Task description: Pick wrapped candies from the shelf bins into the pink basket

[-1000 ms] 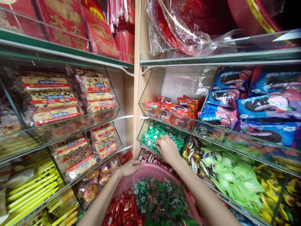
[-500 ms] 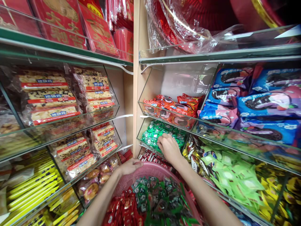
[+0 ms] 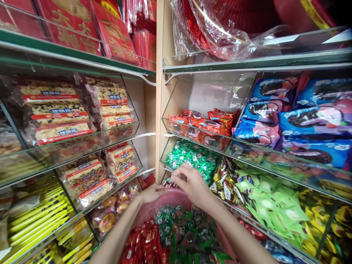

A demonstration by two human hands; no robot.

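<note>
My left hand (image 3: 152, 193) is closed on the far left rim of a pink plastic basket (image 3: 150, 211). Inside the basket lie green-wrapped candies (image 3: 183, 231) and, on the left, red-wrapped candies (image 3: 145, 244). Over the basket's far edge hovers my right hand (image 3: 192, 185), its fingers loosely bent and apart, with nothing visible in them. Just beyond it, a clear shelf bin holds a heap of small green-wrapped candies (image 3: 192, 157). Part of that heap and the bin's front edge are hidden behind the right hand.
Red-packaged snacks (image 3: 203, 126) fill the bin above, beside blue cookie packs (image 3: 313, 119). Light green packets (image 3: 272, 198) and gold-brown wrapped candies (image 3: 227, 179) sit to the right. Sachima bars (image 3: 63, 113) and yellow packets (image 3: 41, 212) stand left. A wooden post (image 3: 160, 91) divides the shelves.
My right hand has drawn back from the green candy bin toward me, down over the basket's far rim, and its fingers have loosened. The left hand stays on the rim.
</note>
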